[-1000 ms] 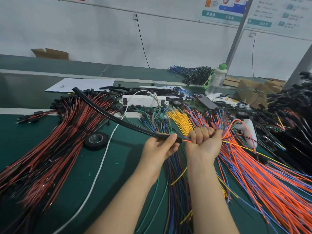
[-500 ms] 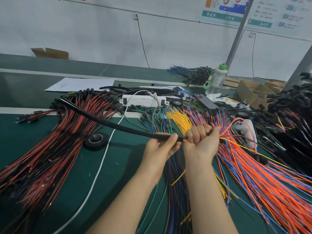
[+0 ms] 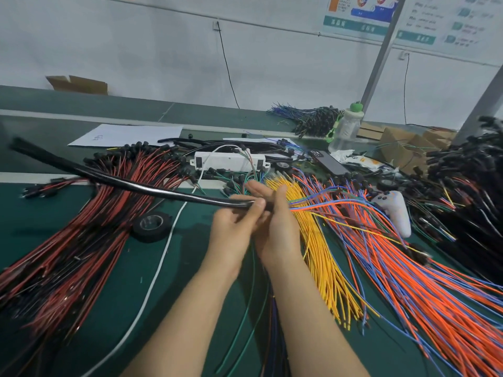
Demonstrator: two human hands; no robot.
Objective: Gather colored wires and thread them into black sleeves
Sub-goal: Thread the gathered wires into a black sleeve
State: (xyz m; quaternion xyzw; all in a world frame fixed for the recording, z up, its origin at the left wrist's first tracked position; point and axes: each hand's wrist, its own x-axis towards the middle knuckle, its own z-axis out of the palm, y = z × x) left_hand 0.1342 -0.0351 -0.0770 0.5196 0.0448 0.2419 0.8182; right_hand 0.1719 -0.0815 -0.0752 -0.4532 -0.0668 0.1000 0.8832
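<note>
One black sleeve (image 3: 136, 184) between pinching left fingers (image 3: 257, 205)

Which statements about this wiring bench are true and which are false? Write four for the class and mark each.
1. The left hand pinches the black sleeve near its end. True.
2. A black tape roll lies on the green table, left of the hands. True.
3. The yellow wires lie left of the red-and-black wires. False: they lie to their right.
4. The bottle has a red cap. False: its cap is green.
</note>
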